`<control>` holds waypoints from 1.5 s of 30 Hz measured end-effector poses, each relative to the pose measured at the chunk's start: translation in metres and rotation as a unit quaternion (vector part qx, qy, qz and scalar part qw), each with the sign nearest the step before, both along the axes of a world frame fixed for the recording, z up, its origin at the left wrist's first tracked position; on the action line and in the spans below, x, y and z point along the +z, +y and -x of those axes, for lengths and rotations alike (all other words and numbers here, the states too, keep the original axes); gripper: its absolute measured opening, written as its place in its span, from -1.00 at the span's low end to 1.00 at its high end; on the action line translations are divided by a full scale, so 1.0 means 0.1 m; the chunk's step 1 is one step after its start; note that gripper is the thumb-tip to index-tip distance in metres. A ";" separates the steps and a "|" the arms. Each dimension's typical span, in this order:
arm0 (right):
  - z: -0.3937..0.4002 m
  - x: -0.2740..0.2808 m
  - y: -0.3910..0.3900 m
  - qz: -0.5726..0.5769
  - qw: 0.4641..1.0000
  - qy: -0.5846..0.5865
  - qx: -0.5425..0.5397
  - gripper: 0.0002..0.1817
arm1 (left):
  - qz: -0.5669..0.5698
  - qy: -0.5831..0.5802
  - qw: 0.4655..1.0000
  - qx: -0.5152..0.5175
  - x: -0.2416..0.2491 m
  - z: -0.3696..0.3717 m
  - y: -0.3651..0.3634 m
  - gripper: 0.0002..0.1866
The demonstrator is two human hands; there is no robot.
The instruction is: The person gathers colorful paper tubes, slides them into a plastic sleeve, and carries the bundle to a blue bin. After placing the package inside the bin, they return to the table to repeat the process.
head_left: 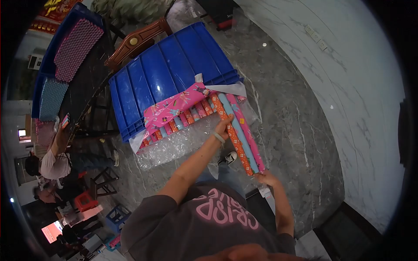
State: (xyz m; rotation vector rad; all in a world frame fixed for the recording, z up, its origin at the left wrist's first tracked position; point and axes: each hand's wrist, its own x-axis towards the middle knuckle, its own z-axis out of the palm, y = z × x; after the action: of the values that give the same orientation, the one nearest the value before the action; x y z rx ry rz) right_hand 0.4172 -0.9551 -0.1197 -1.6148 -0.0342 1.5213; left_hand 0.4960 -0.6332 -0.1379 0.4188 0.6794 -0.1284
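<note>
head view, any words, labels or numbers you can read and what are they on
Pink print on the person's dark shirt: seen upside down and creased, too distorted to read with certainty.
Gold characters on the red sign at top left: too small and blurred to read.
Rolls of patterned wrapping paper under the left hand and right hand: pictures only, no legible text.
</note>
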 end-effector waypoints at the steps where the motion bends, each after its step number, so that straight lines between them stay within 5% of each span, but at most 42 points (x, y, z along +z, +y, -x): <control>1: -0.16 0.17 0.08 -0.001 1.000 -0.005 0.007 -0.76 | 0.003 0.000 1.000 -0.001 -0.01 -0.06 0.03 -0.81; 9: -0.45 0.16 0.30 -0.030 0.994 -0.062 0.086 -0.71 | 0.052 -0.056 0.997 0.024 0.06 -0.17 0.21 -0.79; 15: -0.37 -0.12 0.26 -0.079 0.997 -0.006 0.010 -0.71 | 0.014 -0.033 0.999 -0.036 0.14 -0.23 0.19 -0.75; 21: -0.74 0.26 0.41 -0.030 0.996 -0.034 0.083 -0.74 | 0.002 -0.041 0.999 0.032 0.28 -0.33 0.17 -0.80; 24: -0.66 0.19 0.51 -0.019 0.992 -0.070 0.101 -0.74 | 0.070 -0.018 0.997 -0.038 0.49 -0.16 0.19 -0.74; 27: -0.48 0.06 0.44 -0.024 0.992 -0.074 0.096 -0.75 | -0.008 -0.047 0.999 -0.027 0.32 -0.07 -0.02 -0.71; 32: -0.26 0.31 0.26 -0.051 0.998 0.034 0.000 -0.77 | 0.014 -0.021 0.998 -0.061 0.25 0.05 -0.18 -0.69; 38: 0.24 0.32 0.14 -0.033 0.998 0.019 -0.053 -0.77 | -0.001 0.012 0.992 -0.127 0.18 0.26 -0.40 -0.67; 45: -0.28 0.16 0.34 0.045 0.998 -0.037 0.035 -0.72 | 0.029 -0.027 0.993 -0.110 0.42 -0.14 -0.07 -0.70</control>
State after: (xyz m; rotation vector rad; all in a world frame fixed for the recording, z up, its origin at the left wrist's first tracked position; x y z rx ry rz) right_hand 0.4450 -0.9210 -0.1042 -1.7581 -0.0646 1.5337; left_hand 0.5100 -0.6398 -0.0961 0.4389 0.5739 -0.3434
